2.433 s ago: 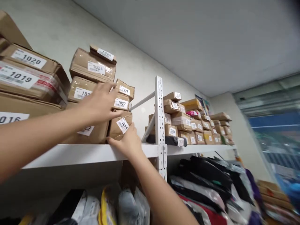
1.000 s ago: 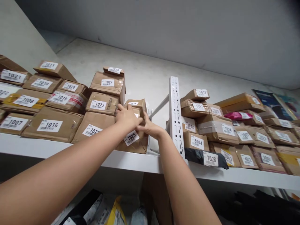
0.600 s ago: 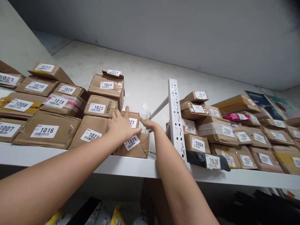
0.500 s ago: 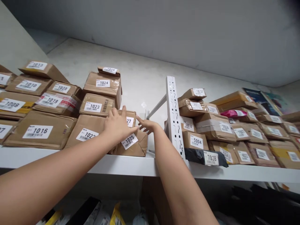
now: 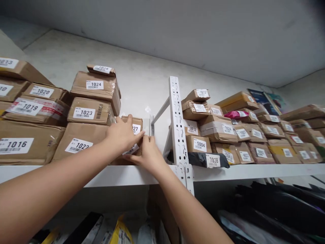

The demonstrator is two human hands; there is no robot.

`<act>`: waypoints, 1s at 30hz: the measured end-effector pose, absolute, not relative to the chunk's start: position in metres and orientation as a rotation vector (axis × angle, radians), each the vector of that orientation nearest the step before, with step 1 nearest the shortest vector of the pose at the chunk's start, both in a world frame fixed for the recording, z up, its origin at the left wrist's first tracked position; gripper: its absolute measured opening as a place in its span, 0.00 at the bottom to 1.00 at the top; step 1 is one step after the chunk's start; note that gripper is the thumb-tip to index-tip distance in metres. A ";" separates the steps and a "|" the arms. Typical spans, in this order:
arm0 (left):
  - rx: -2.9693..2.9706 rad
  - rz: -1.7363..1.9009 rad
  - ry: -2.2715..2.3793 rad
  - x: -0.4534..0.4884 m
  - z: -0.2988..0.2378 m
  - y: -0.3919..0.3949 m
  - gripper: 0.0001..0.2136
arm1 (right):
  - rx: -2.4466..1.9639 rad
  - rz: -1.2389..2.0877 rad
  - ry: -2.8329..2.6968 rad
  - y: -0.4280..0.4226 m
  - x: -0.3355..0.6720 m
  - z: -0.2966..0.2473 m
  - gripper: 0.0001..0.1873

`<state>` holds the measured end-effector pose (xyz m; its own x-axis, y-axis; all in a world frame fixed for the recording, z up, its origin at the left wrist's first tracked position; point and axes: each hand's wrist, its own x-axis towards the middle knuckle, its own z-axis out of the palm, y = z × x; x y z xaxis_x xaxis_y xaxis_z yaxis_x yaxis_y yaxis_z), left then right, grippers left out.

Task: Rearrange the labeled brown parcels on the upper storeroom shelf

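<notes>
Low on the upper shelf sits a cardboard box, mostly covered by my hands, with part of its white label showing. My left hand lies across its upper part, fingers spread and stretched, the thumb pointing right. Gripping the box's right side is my right hand, its thumb across the front and its fingers bent at the corner, close to my left thumb. Behind stands a smaller box labelled with a number ending in 27. Box 1022 is immediately to the left, partly behind my left wrist.
Boxes 1023 and 1024 are stacked above box 1022. A white perforated post rises right of my hands. Beyond it are more labelled parcels, including a black one. The white shelf edge runs below my hands.
My right hand has moved left and down from beside the box onto its right front, closing on it. The view has shifted, so the shelf contents appear further left.
</notes>
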<state>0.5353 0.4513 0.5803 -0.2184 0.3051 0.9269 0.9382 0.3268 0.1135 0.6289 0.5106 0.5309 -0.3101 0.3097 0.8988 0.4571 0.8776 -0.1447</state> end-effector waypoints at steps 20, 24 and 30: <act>-1.744 -1.690 -1.533 0.465 0.547 0.427 0.20 | -1.011 -0.142 -1.525 0.488 0.580 0.525 0.69; -1.766 -1.407 -1.417 0.450 0.540 0.424 0.18 | -0.966 -0.215 -1.392 0.471 0.611 0.521 0.67; -1.698 -0.821 -1.353 0.457 0.546 0.436 0.14 | -0.813 -0.245 -1.257 0.430 0.677 0.514 0.62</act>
